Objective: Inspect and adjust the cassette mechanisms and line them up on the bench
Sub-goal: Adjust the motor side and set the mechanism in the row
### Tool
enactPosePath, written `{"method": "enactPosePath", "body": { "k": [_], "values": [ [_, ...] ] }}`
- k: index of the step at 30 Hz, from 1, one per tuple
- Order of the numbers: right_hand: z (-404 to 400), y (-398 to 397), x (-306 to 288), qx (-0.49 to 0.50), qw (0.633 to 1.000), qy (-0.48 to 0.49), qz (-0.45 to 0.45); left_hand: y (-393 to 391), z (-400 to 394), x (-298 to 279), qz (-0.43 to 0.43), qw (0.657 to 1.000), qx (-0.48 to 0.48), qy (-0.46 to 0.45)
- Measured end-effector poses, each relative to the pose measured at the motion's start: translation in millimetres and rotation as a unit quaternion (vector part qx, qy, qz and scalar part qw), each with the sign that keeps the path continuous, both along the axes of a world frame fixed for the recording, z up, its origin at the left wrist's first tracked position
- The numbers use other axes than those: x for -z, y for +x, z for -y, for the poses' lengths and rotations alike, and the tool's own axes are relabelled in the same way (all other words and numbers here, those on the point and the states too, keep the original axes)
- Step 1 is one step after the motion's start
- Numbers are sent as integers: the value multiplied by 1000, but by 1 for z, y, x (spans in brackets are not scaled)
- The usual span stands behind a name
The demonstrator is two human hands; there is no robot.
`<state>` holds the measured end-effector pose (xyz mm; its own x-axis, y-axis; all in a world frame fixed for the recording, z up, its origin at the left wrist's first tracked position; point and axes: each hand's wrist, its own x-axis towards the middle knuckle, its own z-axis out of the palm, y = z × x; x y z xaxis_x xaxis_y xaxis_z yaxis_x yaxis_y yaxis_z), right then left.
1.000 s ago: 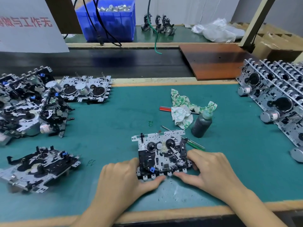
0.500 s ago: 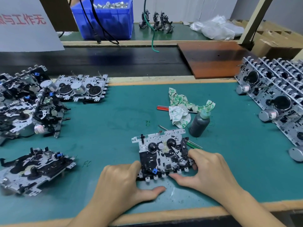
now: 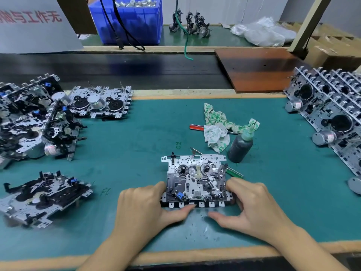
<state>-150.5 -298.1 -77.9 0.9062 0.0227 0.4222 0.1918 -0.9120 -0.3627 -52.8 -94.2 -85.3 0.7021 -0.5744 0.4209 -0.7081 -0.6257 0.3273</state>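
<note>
- Lying flat on the green table (image 3: 136, 153) near its front edge, a cassette mechanism (image 3: 196, 180) is showing its two reel hubs and a small blue part at its near left corner.
- Gripping that mechanism at its left edge, the left hand (image 3: 145, 210) is curling its fingers against the side while its thumb is reaching along the tabbed near edge.
- Holding the right edge, the right hand (image 3: 252, 208) is keeping its fingers curled on the corner, with its thumb stretching out over the mat just below the tabs; whether the thumb is touching them cannot be told.
- Poking out from behind the mechanism's right side, a green-handled tool (image 3: 234, 171) is lying on the mat.
- Standing just beyond the mechanism's far right corner, a dark bottle (image 3: 239, 147) with a green cap is tilting a little.
- Sitting beside the bottle, a crumpled green-printed rag (image 3: 216, 132) is partly covering a red-handled tool (image 3: 196, 127).
- Resting at the near left of the table, another mechanism (image 3: 45, 196) is lying apart from a heap of mechanisms (image 3: 33, 122) farther back.
- Lying flat past that heap, one more mechanism (image 3: 101, 103) is showing its motor upward.
- Leaning in a row along the right edge, a rank of mechanisms (image 3: 332, 118) is standing well apart from the hands.
- Sitting on the far shelf, a blue bin (image 3: 136, 22) is holding small metal parts.
</note>
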Motion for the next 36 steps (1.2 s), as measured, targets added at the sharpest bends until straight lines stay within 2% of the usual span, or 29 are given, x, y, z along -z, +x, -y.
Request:
{"method": "enactPosePath", "body": {
  "k": [5,11,15,21,24,29,32,36],
  "values": [
    [0,1,2,28,999,-17,-6,6,-9,-3,8,996,80,22],
    [5,-3,1,-17,999,-13,-37,8,-11,0,68,995,66,29],
    [5,-2,6,-2,1000,-28,-14,4,-14,-2,44,995,77,39],
    [6,-5,6,-6,999,-15,-32,-3,-3,-1,50,998,-23,25],
    [3,-4,5,13,999,-4,-33,1,-5,-1,51,998,13,20],
    [1,-2,3,37,999,-31,-20,5,-8,-2,3,997,74,18],
    [1,-2,3,55,998,-33,-18,3,-8,0,28,993,109,20],
    [3,-3,5,43,998,-36,-25,-2,-6,-1,35,997,65,10]
  ]
}}
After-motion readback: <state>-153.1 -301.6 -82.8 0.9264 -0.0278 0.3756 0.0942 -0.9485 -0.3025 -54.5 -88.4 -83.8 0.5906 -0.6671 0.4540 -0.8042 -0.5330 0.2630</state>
